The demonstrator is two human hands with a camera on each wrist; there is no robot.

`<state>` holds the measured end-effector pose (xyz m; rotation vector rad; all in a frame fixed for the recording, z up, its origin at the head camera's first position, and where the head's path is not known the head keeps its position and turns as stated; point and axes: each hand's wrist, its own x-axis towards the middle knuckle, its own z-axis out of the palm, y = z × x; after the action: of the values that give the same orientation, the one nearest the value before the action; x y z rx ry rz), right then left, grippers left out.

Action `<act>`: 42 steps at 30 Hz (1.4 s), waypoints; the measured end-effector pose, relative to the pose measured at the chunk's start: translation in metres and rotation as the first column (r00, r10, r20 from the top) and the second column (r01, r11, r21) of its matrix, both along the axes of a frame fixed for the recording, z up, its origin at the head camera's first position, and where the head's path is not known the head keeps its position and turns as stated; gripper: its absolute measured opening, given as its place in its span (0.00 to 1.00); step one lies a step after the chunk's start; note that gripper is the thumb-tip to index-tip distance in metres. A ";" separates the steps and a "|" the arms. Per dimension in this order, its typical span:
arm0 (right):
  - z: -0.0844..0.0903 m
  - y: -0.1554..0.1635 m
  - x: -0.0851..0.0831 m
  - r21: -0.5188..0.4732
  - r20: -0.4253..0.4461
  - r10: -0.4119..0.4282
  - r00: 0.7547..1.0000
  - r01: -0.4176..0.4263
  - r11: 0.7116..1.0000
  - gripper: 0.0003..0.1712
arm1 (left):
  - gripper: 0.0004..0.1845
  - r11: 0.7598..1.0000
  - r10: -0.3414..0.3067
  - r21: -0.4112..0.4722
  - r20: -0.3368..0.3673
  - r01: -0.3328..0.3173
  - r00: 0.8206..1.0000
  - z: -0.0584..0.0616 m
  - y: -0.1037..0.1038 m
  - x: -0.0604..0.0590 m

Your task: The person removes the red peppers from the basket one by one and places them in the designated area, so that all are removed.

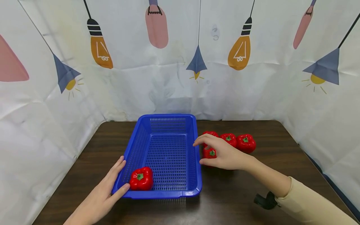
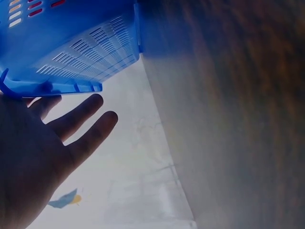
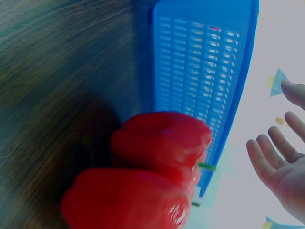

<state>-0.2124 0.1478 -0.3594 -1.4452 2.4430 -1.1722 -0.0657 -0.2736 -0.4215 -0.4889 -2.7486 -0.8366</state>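
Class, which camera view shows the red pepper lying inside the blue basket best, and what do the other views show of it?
The head view: the red pepper lies whole in the blue basket's near left corner, close to the left hand. The left wrist view shows only red glimpses through the basket slots; the right wrist view shows one red slot at most.

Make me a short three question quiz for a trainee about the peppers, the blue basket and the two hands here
1. How many red peppers lie inside the blue basket?
2. True or false: the left hand rests flat against the basket's near left corner.
3. Which is nearest the right hand? A: the pepper in the basket. B: the front pepper of the group on the table. C: the far right pepper.

Key:
1. One, the pepper in the basket, at the near left corner.
2. True; its fingers lie straight and hold nothing.
3. B. The hand hovers over the front pepper, fingers relaxed, no grip visible; three more peppers sit in a row behind it.
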 end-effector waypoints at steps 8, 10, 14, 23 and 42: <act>0.000 -0.025 -0.001 0.041 0.038 0.045 0.998 -0.046 0.998 0.26 | 0.42 1.000 0.006 -0.012 0.020 -0.006 1.000 0.001 0.001 0.000; -0.001 -0.032 -0.002 0.055 0.034 0.057 0.998 -0.059 0.997 0.26 | 0.43 1.000 0.002 -0.014 0.009 -0.002 1.000 0.001 0.000 0.000; -0.006 -0.045 -0.003 0.073 0.048 0.086 0.995 -0.090 0.993 0.26 | 0.44 1.000 -0.002 -0.021 -0.003 0.002 1.000 0.000 0.000 0.000; -0.016 -0.068 -0.002 0.095 0.068 0.148 0.987 -0.154 0.983 0.26 | 0.46 1.000 -0.003 -0.024 -0.007 0.003 1.000 0.000 -0.001 0.000; -0.026 -0.111 0.004 0.149 0.105 0.239 0.965 -0.253 0.956 0.31 | 0.46 1.000 0.012 -0.026 0.007 -0.012 1.000 0.000 0.000 0.000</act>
<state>-0.2085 0.0371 -0.3856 -1.5605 2.1670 -0.9416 -0.0660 -0.2733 -0.4212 -0.4742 -2.7687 -0.8026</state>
